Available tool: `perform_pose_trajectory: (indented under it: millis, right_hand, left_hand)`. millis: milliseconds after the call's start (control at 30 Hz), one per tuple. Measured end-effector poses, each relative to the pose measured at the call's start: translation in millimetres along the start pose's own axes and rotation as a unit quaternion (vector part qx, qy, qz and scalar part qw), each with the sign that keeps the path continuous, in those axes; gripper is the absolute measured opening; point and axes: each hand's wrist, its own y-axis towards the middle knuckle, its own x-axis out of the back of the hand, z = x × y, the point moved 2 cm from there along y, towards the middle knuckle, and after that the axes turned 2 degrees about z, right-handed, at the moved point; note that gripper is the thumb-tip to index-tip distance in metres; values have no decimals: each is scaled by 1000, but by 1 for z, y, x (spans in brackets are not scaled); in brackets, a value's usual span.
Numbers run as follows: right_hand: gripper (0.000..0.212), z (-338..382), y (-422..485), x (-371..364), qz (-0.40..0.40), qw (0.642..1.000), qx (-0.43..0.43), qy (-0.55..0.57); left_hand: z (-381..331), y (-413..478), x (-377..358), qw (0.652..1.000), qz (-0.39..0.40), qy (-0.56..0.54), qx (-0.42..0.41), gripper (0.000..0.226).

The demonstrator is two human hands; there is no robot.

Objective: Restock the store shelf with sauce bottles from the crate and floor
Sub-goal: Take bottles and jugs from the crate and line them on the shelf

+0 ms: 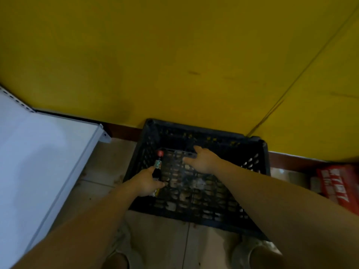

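A black plastic crate [258, 152] stands on the floor against the yellow wall, straight below me. Inside it, at the left wall, my left hand [148, 181] grips a dark sauce bottle [158, 164] with a red cap and a patterned neck label. The bottle points away from me and its lower part is hidden by my fingers. My right hand [203, 159] reaches into the crate near its far side with fingers spread and relaxed, holding nothing. The crate's lattice bottom shows between my hands, with no other bottle on it that I can see.
A white metal shelf board [38, 152] lies to the left, its corner near the crate. The tiled floor [165, 235] runs beneath me, with my shoes at the bottom edge. A red carton [338, 183] sits at the right by the wall.
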Motion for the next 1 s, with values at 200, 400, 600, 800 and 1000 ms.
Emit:
perform_pose_trajectory:
  millis: [200, 400, 600, 800, 1000]
  right_hand:
    - [77, 12, 100, -42, 47, 990, 14, 134]
    - [59, 29, 172, -89, 72, 972, 38, 219]
    - [35, 39, 209, -120, 78, 966, -2, 248]
    - [44, 62, 221, -136, 60, 966, 11, 251]
    - [28, 40, 169, -104, -42, 956, 64, 284]
  left_hand:
    - [20, 67, -13, 997, -6, -12, 80, 78]
    - [43, 108, -28, 991, -40, 21, 126, 77]
    - [49, 121, -37, 991, -56, 42, 114, 88]
    - [57, 123, -41, 990, -78, 6, 118, 95]
    - [46, 108, -36, 993, -79, -59, 72, 97]
